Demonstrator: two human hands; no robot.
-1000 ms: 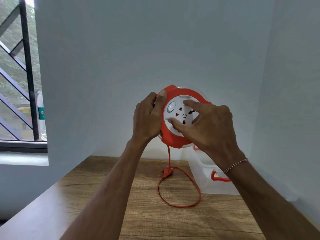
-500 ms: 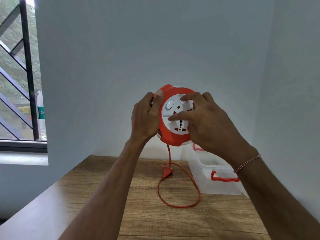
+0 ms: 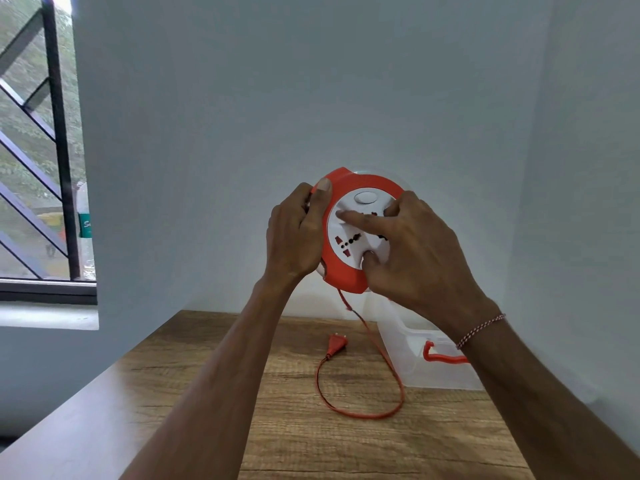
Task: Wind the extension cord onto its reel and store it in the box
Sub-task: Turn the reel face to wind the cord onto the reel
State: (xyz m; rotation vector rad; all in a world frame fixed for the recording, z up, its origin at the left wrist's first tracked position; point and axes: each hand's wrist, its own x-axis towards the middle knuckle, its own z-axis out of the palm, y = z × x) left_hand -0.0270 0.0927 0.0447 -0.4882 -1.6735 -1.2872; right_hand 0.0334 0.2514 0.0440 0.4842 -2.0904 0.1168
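I hold the round orange reel [image 3: 343,277] upright in the air above the table. Its white socket face [image 3: 346,233] points at me. My left hand [image 3: 294,233] grips the reel's left rim, thumb on the orange edge. My right hand [image 3: 412,251] lies on the white face, with index finger and thumb pressed onto it. The orange cord [image 3: 381,365] hangs from the reel's bottom and loops on the table. Its plug [image 3: 336,342] lies flat on the wood. The clear box [image 3: 408,362] with an orange handle stands on the table at the right, partly behind my right forearm.
The wooden table [image 3: 242,410] fills the lower view and sits in a corner, with grey walls behind and to the right. A barred window [image 3: 38,150] is on the left, with a bottle [image 3: 85,230] on its sill.
My right hand has turned the white face round, so the button sits at the top. The cord has shortened and the plug has slid a little along the table.
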